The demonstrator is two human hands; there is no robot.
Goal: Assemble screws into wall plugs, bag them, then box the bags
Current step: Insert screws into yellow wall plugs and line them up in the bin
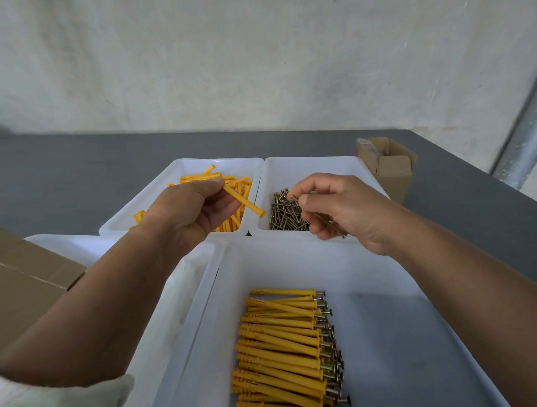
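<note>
Plug (244, 201), tapered yellow plastic; brassy screws (287, 216)

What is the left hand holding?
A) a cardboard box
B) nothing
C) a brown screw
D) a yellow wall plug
D: the left hand pinches a yellow wall plug; the screws are in the right hand.

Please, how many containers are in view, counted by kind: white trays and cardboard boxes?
White trays: 4 (loose-plug tray, screw tray, assembled-plug tray, near-left tray)
Cardboard boxes: 2 (small box at far right, large box at near left)
Total: 6
</note>
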